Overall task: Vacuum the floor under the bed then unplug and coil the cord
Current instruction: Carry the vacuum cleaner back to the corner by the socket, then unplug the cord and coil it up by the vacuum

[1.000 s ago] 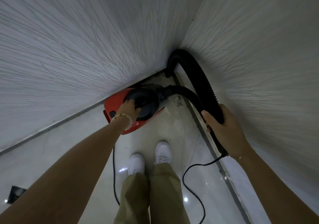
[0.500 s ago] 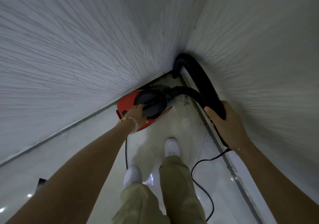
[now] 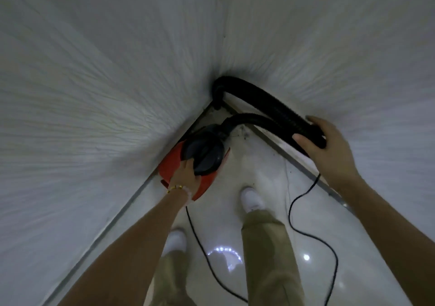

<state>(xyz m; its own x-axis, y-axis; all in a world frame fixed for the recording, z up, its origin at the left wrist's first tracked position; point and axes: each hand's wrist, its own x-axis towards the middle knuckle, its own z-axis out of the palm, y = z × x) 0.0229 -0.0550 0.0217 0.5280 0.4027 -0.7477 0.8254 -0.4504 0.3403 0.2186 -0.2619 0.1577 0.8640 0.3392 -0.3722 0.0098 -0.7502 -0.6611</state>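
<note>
Head view: the left grip (image 3: pixel 186 176) clasps the red vacuum (image 3: pixel 170 164) low in the corner, a compact body that is probably light. The right grip (image 3: pixel 329 155) wraps the ribbed, bendy hose (image 3: pixel 270 103). The limp cord (image 3: pixel 313 232) trails below.

This is a room indoors, most likely in a home. A red vacuum (image 3: pixel 173 164) of household size sits in a corner where two white walls with fine branching texture meet, one wall (image 3: pixel 82 93) left of it and the other (image 3: pixel 353 46) right. The floor (image 3: pixel 263 164) under it is pale and glossy and mirrors ceiling lights (image 3: pixel 223 254) nearer than the vacuum. The vacuum's hose (image 3: pixel 270 104) and cord (image 3: pixel 290 211) trail to its right.
</note>
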